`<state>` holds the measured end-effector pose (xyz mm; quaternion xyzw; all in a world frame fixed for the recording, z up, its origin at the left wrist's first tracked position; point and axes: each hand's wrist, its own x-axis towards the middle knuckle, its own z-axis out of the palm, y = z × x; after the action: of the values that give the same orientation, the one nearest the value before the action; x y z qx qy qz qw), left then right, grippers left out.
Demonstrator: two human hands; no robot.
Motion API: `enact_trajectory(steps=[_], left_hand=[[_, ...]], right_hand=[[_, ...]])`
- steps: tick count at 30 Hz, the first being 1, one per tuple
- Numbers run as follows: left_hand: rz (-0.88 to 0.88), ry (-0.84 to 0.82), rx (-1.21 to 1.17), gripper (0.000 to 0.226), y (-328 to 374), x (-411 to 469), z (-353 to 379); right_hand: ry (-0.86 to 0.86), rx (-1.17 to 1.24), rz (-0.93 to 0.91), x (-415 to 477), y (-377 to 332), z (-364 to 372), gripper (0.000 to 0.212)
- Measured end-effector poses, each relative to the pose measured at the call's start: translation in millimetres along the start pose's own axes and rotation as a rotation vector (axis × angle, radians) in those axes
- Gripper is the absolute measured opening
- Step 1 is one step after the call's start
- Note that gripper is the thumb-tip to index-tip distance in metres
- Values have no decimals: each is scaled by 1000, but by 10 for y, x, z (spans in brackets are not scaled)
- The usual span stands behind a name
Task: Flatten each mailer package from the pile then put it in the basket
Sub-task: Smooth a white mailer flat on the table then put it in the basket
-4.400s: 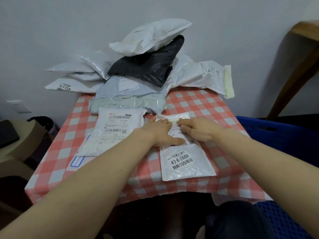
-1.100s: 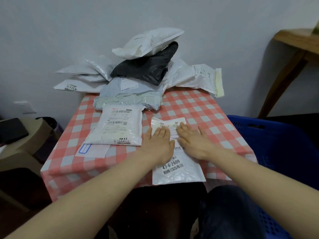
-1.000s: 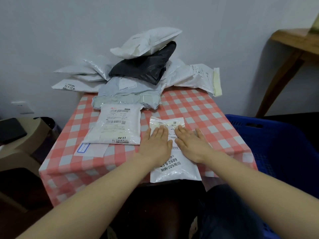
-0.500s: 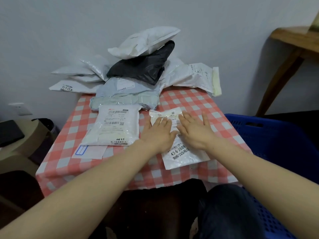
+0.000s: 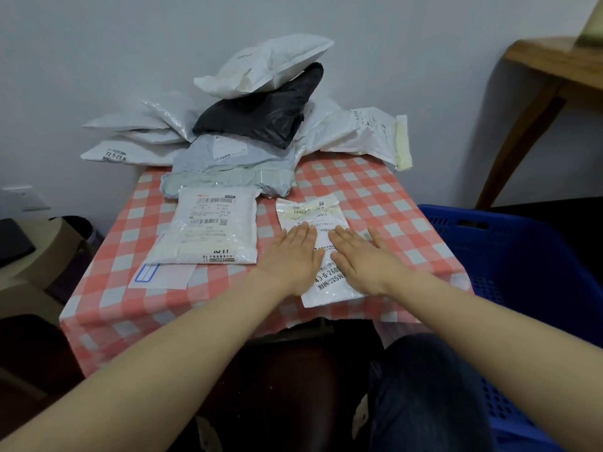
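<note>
Palms — left hand (image 5: pixel 291 258) and right hand (image 5: pixel 363 260), open and flat — have slid back down the white mailer (image 5: pixel 312 213), pressing it nearly basket-ready.

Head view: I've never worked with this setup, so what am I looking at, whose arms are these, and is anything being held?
There is no machine here. One camera is worn on a person's head and looks forward and down, so the two bare arms coming in from the bottom are that person's own. The left hand and right hand lie flat, palms down, side by side on a white mailer with printed labels. They press it; neither grips anything. It lies on a table with a red-checked cloth. Left of it sits a second white mailer, with a pile of mailers, white, grey and one black, behind against the wall. The blue basket stands to the right, beside the table.
</note>
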<state>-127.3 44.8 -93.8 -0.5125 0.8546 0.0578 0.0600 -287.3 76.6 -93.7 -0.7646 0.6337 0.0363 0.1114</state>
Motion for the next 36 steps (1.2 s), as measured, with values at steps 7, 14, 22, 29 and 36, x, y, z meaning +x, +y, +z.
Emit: enact_trajectory(steps=[7,14,22,29,36], left_hand=[[73,192,-28,54,75,-290,-68],[47,114,-30,55,94,-301,149],[25,102,-34,56,166,14,-209],[88,70,17,55,173,-46,9],[115,63,1,46,134,92,-69]], right_hand=[[45,87,-132,-335,-62,-128,53],[62,-46,-114,-326,-131,130,56],[53,-117,42,21,16,-201,55],[29,56,22,-100,-22,19,57],[-5,171,-14,-73,28,-20,55]])
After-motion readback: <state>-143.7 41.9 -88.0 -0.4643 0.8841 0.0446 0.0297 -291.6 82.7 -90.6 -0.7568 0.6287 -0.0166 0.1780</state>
